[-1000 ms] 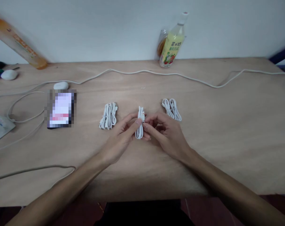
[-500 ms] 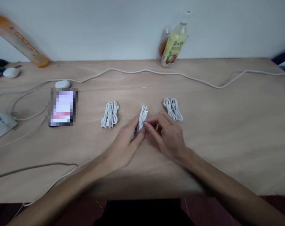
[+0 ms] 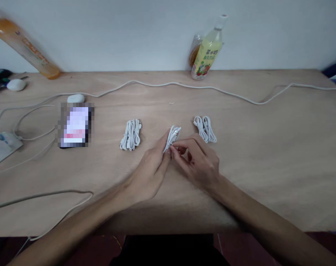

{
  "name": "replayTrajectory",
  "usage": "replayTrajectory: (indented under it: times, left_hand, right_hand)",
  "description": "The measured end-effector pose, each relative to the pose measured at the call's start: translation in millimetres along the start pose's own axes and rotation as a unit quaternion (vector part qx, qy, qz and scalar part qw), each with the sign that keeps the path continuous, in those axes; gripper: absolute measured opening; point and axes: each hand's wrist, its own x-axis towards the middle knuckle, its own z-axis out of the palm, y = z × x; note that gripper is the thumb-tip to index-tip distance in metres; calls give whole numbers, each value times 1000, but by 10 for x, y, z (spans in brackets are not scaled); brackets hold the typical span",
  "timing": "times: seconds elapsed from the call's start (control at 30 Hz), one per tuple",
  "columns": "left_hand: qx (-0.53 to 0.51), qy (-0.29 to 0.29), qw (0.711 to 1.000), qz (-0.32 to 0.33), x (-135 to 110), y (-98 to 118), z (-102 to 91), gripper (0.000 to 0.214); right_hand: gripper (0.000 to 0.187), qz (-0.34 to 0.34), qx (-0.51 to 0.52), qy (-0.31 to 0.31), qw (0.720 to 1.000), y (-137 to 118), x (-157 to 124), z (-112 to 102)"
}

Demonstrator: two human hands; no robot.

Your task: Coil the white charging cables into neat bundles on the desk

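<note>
A coiled white USB cable (image 3: 172,136) is held above the table by my left hand (image 3: 152,168), its thumb and fingers closed round the lower part. My right hand (image 3: 199,159) pinches at the middle of the coil with thumb and forefinger, where a tie seems to be; the fingertips hide the detail. A metal plug shows near the top of the coil. To the left lies a bundle of white cables (image 3: 131,135). Another bundled white cable (image 3: 205,129) lies to the right, just beyond my right hand.
A long white cord (image 3: 168,84) crosses the wooden table (image 3: 267,155). At the back stand a yellow drink bottle (image 3: 208,53) and an orange bottle (image 3: 31,51). A blurred-out phone (image 3: 75,125) and a white case (image 3: 75,99) lie at left, near loose cables.
The held cable coil has tilted to the right and its plug has turned with it. Both hands stay close together on it; the view has shifted slightly.
</note>
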Motion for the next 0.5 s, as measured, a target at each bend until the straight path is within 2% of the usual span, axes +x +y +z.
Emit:
replayTrajectory:
  times: [0.2, 0.33, 0.5]
  left_hand:
    - [77, -14, 997, 19, 11, -12, -13, 49]
    - [89, -10, 996, 13, -12, -24, 12, 47]
    - [72, 13, 997, 13, -53, -28, 58, 36]
  right_hand:
    - [10, -12, -23, -24, 999, 1, 20, -28]
    - [11, -62, -65, -10, 996, 10, 34, -26]
    - [14, -88, -82, 19, 993, -23, 28, -22]
